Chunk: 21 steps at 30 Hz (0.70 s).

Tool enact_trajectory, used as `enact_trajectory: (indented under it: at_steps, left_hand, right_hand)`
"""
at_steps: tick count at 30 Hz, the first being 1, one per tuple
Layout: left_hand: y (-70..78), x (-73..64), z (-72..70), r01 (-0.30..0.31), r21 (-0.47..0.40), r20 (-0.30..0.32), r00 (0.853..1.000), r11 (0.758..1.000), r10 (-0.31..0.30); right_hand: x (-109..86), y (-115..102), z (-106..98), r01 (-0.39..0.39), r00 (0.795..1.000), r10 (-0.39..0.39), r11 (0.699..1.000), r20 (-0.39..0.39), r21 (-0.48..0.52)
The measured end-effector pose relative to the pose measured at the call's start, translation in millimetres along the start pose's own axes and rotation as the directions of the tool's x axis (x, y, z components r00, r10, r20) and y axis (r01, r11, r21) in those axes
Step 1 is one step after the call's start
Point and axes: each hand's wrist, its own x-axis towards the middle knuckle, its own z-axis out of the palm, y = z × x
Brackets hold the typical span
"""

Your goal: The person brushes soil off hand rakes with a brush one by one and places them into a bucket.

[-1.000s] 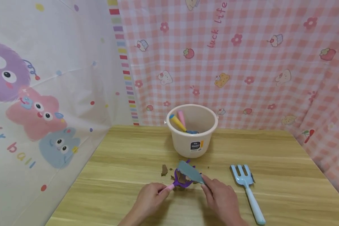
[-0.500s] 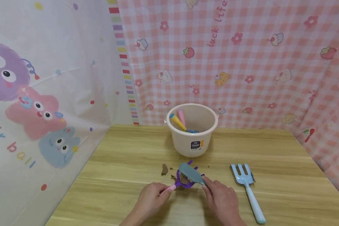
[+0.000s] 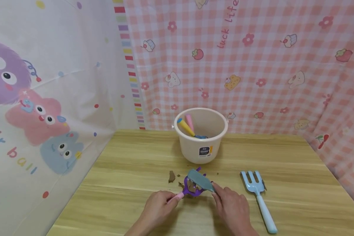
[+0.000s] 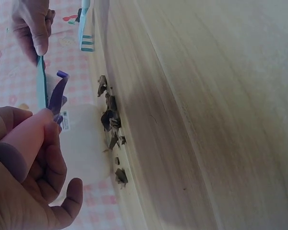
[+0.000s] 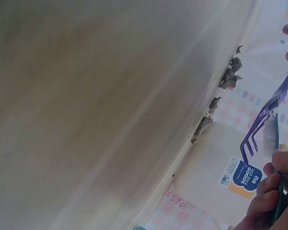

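My left hand grips the pink handle of a small hand rake with purple curved tines. In my right hand is a teal brush, its pale bristles facing the rake's head in the right wrist view. The brush lies across the purple head from above, hiding part of it. Both tools are held above the table, apart from it. Brown flaky scraps lie on the table below and left of the rake, several of them visible through its gaps.
A cream bucket stands just behind the tools, with a yellow handle and a pink handle sticking up inside. To the right lies a light blue garden fork. Patterned cloth hangs behind the wooden table.
Over the last second the rake has shifted slightly right and the brush has slid a little right and down across it. Both hands keep their grips; bucket and fork stay put.
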Motion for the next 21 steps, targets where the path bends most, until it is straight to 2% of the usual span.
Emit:
enact_trajectory:
  at_steps: [3, 7, 9, 11, 18, 21]
  left_hand:
    - [0.3, 0.3, -0.1, 0.007, -0.006, 0.002, 1.0, 1.0, -0.007]
    - [0.7, 1.0, -1.1, 0.012, -0.01, 0.0, 1.0, 1.0, -0.012]
    - [1.2, 1.3, -1.5, 0.015, -0.012, -0.002, 1.0, 1.0, -0.015]
    - [2.0, 1.4, -1.7, 0.013, -0.009, -0.002, 1.0, 1.0, -0.013]
    - [5.1, 0.4, -0.5, 0.009, -0.032, 0.007, 1.0, 0.999, -0.008]
    - [5.0, -0.2, 0.2, 0.013, -0.04, 0.013, 1.0, 0.999, -0.012]
  right_hand:
    - [-0.2, -5, -3, -0.058, 0.998, 0.056, 0.996, 0.033, 0.075]
    - [2.1, -13, -10, -0.173, 0.978, 0.138, 0.958, 0.158, 0.228]
    - [3.5, -15, -12, -0.211, 0.962, 0.156, 0.944, 0.223, 0.252]
    - [3.9, -16, -13, -0.212, 0.956, 0.153, 0.949, 0.249, 0.233]
    - [1.0, -10, -7, -0.185, 0.973, 0.157, 0.968, 0.167, 0.17]
    - [1.4, -7, -4, -0.189, 0.974, 0.164, 0.969, 0.157, 0.16]
